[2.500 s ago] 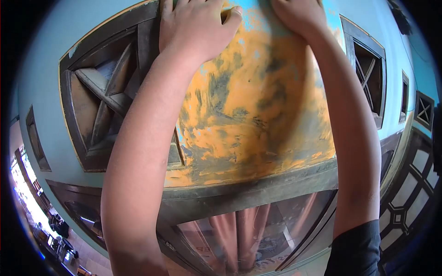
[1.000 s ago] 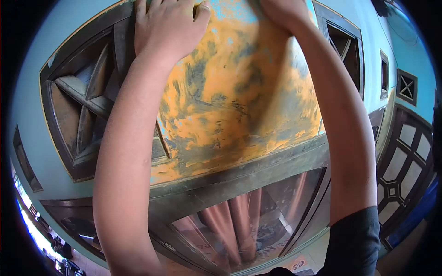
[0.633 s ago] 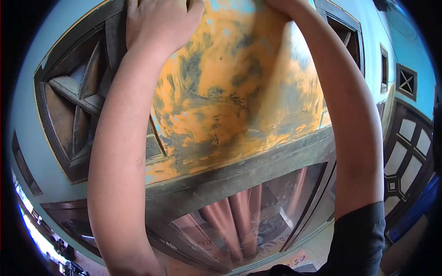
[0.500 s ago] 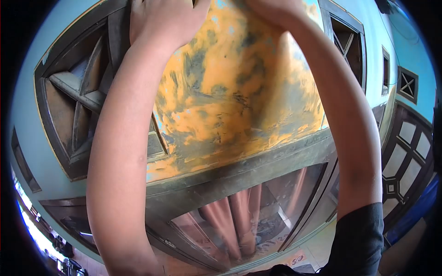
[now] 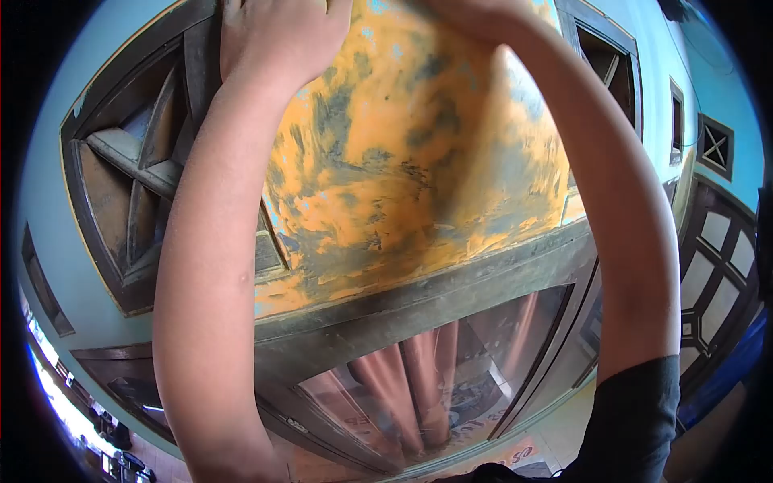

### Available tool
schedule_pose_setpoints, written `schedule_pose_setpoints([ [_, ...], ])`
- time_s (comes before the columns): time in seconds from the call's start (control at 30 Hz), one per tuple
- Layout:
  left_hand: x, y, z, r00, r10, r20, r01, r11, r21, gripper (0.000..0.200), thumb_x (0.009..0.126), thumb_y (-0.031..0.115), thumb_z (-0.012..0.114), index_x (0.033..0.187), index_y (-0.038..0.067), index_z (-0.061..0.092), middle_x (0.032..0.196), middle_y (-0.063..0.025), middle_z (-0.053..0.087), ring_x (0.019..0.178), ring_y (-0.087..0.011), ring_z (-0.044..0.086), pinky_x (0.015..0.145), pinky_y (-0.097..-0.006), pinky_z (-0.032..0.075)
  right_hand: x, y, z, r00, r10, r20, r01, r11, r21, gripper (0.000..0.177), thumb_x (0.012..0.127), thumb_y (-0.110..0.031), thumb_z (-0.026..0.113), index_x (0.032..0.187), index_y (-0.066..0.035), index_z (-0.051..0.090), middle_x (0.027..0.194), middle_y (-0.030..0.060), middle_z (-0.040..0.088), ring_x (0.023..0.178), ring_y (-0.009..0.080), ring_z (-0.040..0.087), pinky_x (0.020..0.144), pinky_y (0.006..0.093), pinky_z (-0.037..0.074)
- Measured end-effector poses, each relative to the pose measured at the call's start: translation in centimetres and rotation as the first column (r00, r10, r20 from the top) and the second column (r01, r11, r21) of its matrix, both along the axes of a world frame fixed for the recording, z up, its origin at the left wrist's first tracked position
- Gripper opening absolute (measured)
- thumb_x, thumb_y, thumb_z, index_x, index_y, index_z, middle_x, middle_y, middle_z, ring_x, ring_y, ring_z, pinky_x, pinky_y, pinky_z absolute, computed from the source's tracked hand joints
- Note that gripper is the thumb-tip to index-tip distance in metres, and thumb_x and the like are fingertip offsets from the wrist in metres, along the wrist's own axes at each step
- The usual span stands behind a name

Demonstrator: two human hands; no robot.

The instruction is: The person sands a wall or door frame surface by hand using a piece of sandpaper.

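Orange patch (image 5: 419, 161): a smeared coat with grey-green streaks on the wall (image 5: 48, 185), high overhead. It sits directly above the dark beam (image 5: 419, 302) and between two vents. Wall is pale blue elsewhere. Left arm (image 5: 209, 266): bare, raised nearly straight from the bottom edge to the top, crossing the patch's left margin and the right edge of the left vent (image 5: 121, 177). Right arm (image 5: 620, 241): raised, bent outward in a bow, forearm leaning in toward the patch top. It passes in front of the right vent (image 5: 608, 72) and the beam's end. Beam runs tilted, lower at left. Glass below it shows pink curtain (image 5: 411, 386) folds. Black sleeve (image 5: 636, 419) covers the right upper arm at the lower right. Left hand (image 5: 278, 36): back facing the camera, laid against the wall at the patch's upper left corner, fingers cut off by the top edge, so I cannot tell whether they grip anything. Right hand (image 5: 475, 10): only the heel and wrist show at the patch's top, and its state cannot be told. Hands are apart, with bare patch between them.
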State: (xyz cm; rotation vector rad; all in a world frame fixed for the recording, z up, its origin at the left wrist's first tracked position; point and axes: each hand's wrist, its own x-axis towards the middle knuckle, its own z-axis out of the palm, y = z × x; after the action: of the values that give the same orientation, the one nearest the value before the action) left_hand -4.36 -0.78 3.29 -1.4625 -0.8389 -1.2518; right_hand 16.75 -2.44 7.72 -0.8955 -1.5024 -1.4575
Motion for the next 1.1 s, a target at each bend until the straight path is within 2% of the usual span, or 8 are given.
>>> schedule_pose_setpoints([
  [0.07,-0.2,0.2,0.1,1.0,0.002,0.005,-0.002,1.0,0.006,0.054,0.11,0.032,0.028,0.161,0.015,0.032,0.171,-0.0086,0.022,0.158,-0.027,0.017,0.13,-0.0484,0.008,1.6,0.2,2.5,0.919,-0.102,-0.381,0.11,0.994,-0.001,0.066,0.107,-0.052,0.032,0.163,-0.018,0.03,0.171,0.011,0.02,0.159,0.0321,0.013,0.129,0.0498,0.011],
  [0.2,-0.1,0.2,0.0,1.0,0.006,0.008,-0.006,1.0,-0.007,0.054,0.11,0.032,0.027,0.161,0.015,0.032,0.171,-0.0086,0.022,0.158,-0.027,0.017,0.13,-0.048,0.008,-1.2,1.0,0.3,0.961,-0.08,-0.263,0.092,0.995,0.036,0.068,0.108,-0.05,0.03,0.164,-0.011,0.024,0.171,0.0155,0.019,0.158,0.0351,0.013,0.129,0.0503,0.01],
  [0.3,-0.9,8.8,3.6,0.978,0.191,0.085,-0.208,0.872,0.443,0.054,0.11,0.033,0.027,0.161,0.015,0.032,0.171,-0.0083,0.022,0.158,-0.0267,0.017,0.13,-0.0475,0.008,-1.3,0.4,-3.6,0.978,-0.138,0.154,0.143,0.99,-0.018,0.071,0.106,-0.055,0.032,0.165,-0.017,0.022,0.172,0.0119,0.018,0.159,0.0327,0.013,0.129,0.0513,0.009],
  [0.37,-0.8,8.6,3.9,0.976,0.2,0.088,-0.218,0.869,0.444,0.054,0.11,0.033,0.027,0.161,0.015,0.032,0.171,-0.008,0.023,0.158,-0.0265,0.017,0.13,-0.0472,0.008,0.1,-0.2,-1.7,0.981,-0.165,-0.102,0.159,0.985,-0.071,0.069,0.106,-0.053,0.035,0.164,-0.017,0.027,0.171,0.0101,0.021,0.159,0.0325,0.013,0.128,0.0516,0.009],
  [0.47,0.0,-0.4,0.1,1.0,0.015,0.017,-0.015,1.0,-0.021,0.054,0.11,0.033,0.028,0.161,0.015,0.033,0.171,-0.0076,0.023,0.158,-0.0264,0.017,0.131,-0.047,0.007,2.2,0.7,0.9,0.912,-0.065,-0.405,0.097,0.994,0.059,0.068,0.108,-0.051,0.03,0.165,-0.015,0.024,0.172,0.0109,0.019,0.159,0.0338,0.013,0.129,0.0505,0.01],
  [0.67,0.1,-1.0,0.3,1.0,-0.013,0.021,0.014,0.998,-0.055,0.054,0.11,0.033,0.03,0.161,0.016,0.033,0.171,-0.0075,0.023,0.158,-0.0259,0.016,0.131,-0.0468,0.006,0.7,0.3,-3.3,0.972,-0.193,0.133,0.197,0.98,-0.018,0.075,0.103,-0.058,0.037,0.165,-0.018,0.022,0.172,0.0113,0.018,0.159,0.0324,0.012,0.129,0.0507,0.011],
  [0.87,0.4,-0.6,0.3,1.0,0.01,0.019,-0.01,0.999,-0.036,0.054,0.11,0.034,0.029,0.161,0.016,0.032,0.17,-0.009,0.023,0.158,-0.0269,0.016,0.131,-0.0464,0.006,2.4,0.4,1.1,0.838,-0.119,-0.532,0.151,0.988,0.016,0.073,0.105,-0.054,0.034,0.165,-0.014,0.018,0.172,0.0138,0.014,0.159,0.0327,0.008,0.129,0.0506,0.008],
  [1.1,0.1,1.0,0.4,0.998,0.06,0.014,-0.061,0.994,0.093,0.054,0.108,0.033,0.034,0.158,0.012,0.037,0.166,-0.0135,0.03,0.154,-0.0292,0.026,0.128,-0.0464,0.016,1.2,-0.3,-2.1,0.989,-0.111,-0.095,0.11,0.994,-0.013,0.067,0.106,-0.054,0.032,0.165,-0.024,0.024,0.172,0.0113,0.016,0.159,0.0314,0.011,0.129,0.0529,0.008],
])
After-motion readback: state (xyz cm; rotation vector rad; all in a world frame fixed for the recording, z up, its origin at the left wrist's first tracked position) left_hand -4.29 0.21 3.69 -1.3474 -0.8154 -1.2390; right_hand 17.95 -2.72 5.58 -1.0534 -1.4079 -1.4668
